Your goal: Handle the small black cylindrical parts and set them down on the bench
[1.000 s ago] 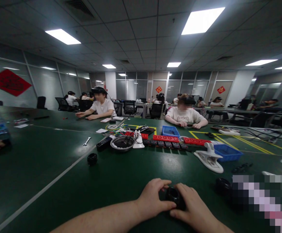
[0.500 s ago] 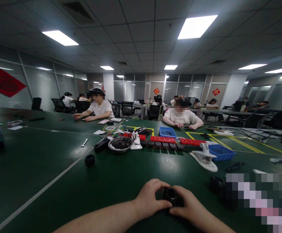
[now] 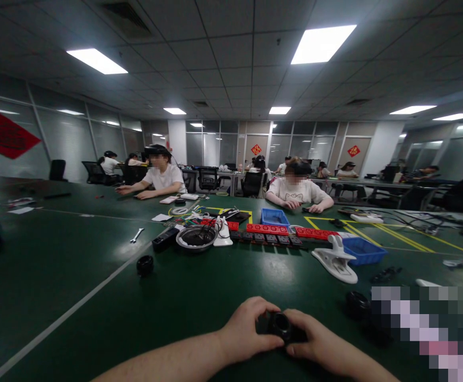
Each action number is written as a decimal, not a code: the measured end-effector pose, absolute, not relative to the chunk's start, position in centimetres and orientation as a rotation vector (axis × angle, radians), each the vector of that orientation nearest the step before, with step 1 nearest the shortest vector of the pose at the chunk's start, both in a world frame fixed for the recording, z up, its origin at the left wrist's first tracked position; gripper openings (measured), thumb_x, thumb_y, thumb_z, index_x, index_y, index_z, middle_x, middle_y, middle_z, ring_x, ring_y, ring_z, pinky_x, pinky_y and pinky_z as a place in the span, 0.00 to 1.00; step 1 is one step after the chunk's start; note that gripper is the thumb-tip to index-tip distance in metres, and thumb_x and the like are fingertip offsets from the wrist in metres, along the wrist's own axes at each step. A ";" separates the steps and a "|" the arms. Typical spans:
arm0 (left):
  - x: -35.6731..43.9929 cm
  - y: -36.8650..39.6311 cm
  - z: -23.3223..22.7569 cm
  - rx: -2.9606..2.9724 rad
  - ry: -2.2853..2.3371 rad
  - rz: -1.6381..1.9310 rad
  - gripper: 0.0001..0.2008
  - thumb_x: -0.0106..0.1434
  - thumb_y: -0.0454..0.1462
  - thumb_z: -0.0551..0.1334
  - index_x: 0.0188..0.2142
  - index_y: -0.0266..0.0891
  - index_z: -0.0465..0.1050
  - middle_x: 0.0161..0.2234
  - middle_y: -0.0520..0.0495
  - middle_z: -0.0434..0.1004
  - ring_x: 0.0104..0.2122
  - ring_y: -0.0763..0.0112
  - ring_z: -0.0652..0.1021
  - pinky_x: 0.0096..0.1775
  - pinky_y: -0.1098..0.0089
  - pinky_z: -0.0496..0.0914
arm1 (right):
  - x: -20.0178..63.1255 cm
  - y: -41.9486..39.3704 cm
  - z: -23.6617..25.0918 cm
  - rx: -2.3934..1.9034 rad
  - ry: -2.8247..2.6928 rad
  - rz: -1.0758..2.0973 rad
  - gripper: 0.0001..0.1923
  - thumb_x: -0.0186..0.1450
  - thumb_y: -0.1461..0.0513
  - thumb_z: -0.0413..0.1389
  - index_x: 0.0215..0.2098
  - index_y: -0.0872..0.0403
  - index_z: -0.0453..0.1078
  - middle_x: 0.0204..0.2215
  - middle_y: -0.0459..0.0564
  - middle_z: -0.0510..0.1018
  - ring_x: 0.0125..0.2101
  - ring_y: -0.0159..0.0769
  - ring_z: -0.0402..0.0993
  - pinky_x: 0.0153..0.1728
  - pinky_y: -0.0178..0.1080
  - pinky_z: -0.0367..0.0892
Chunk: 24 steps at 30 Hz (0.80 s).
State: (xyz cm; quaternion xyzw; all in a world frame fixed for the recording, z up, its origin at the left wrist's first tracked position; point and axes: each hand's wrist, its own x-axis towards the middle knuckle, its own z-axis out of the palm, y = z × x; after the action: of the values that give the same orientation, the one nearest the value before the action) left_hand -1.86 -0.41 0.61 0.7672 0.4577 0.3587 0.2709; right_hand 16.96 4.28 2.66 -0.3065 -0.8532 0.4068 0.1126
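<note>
A small black round part with an open ring on top (image 3: 280, 324) sits low over the green table (image 3: 96, 276) near its front edge. My left hand (image 3: 244, 329) grips it from the left with thumb and fingers curled around it. My right hand (image 3: 315, 342) holds it from the right, thumb under the ring. Most of the part is hidden between the two hands.
Another black round part (image 3: 145, 264) lies to the left and one more (image 3: 357, 303) to the right. A white clamp (image 3: 335, 260), blue bins (image 3: 362, 249), red power strips (image 3: 269, 229) and a metal bowl (image 3: 196, 236) stand mid-table. Two people sit opposite.
The view has shifted slightly, so table items sit a little left. Both hands stay on the black part, turning it slightly and now a bit lower in view.
</note>
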 end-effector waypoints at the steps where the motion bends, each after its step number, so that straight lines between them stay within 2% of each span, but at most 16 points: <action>1: -1.9 -0.3 0.6 2.068 1.201 0.967 0.21 0.48 0.39 0.65 0.43 0.42 0.67 0.37 0.50 0.68 0.36 0.68 0.69 0.35 0.73 0.64 | 17.0 4.4 2.7 -0.896 -2.498 1.209 0.15 0.50 0.62 0.56 0.36 0.57 0.67 0.36 0.49 0.69 0.38 0.40 0.64 0.39 0.39 0.59; 7: -2.0 0.0 0.4 2.028 1.149 0.971 0.22 0.47 0.38 0.66 0.43 0.42 0.67 0.37 0.50 0.68 0.35 0.70 0.69 0.33 0.74 0.63 | 16.8 4.4 1.8 -0.991 -2.425 1.146 0.16 0.47 0.64 0.59 0.35 0.58 0.66 0.31 0.47 0.70 0.33 0.37 0.65 0.32 0.35 0.59; 11: -1.7 -0.1 0.1 1.959 1.276 0.997 0.22 0.44 0.38 0.68 0.40 0.41 0.67 0.36 0.51 0.68 0.35 0.68 0.69 0.35 0.72 0.63 | 15.9 3.7 0.7 -1.127 -2.422 0.866 0.16 0.46 0.60 0.60 0.31 0.57 0.65 0.28 0.47 0.69 0.30 0.36 0.64 0.29 0.34 0.58; 15: -1.4 -0.3 -0.1 1.897 1.412 1.036 0.22 0.40 0.38 0.69 0.36 0.39 0.67 0.34 0.51 0.67 0.34 0.68 0.68 0.35 0.71 0.63 | 15.2 3.0 0.3 -1.219 -2.417 0.617 0.16 0.46 0.57 0.59 0.29 0.56 0.63 0.29 0.49 0.70 0.31 0.38 0.65 0.30 0.35 0.59; 17: -1.3 -0.4 -0.1 1.895 1.421 1.036 0.22 0.40 0.37 0.69 0.36 0.39 0.67 0.34 0.52 0.67 0.34 0.68 0.68 0.36 0.71 0.63 | 15.4 3.0 0.7 -1.145 -2.428 0.686 0.21 0.45 0.58 0.60 0.36 0.56 0.64 0.34 0.51 0.70 0.35 0.40 0.65 0.34 0.37 0.59; 20: -1.4 -0.5 0.0 1.898 1.387 1.032 0.25 0.41 0.37 0.69 0.40 0.40 0.65 0.37 0.51 0.67 0.36 0.68 0.69 0.37 0.71 0.63 | 16.2 3.4 1.7 -0.948 -2.471 0.946 0.30 0.47 0.60 0.60 0.48 0.55 0.60 0.43 0.53 0.68 0.43 0.42 0.63 0.44 0.39 0.57; 24: -1.7 -0.5 0.2 2.009 1.304 1.000 0.24 0.44 0.38 0.67 0.43 0.43 0.65 0.37 0.51 0.67 0.37 0.68 0.69 0.37 0.71 0.64 | 17.3 4.1 2.7 -0.915 -2.462 1.259 0.23 0.52 0.63 0.56 0.46 0.55 0.62 0.43 0.51 0.68 0.45 0.41 0.62 0.46 0.41 0.56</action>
State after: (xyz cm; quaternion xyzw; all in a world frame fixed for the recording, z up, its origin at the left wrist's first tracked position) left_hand -1.72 -0.54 0.23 0.7452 0.4838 0.3712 0.2697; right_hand 17.32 4.08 2.68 -0.3122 -0.8398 0.4293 0.1141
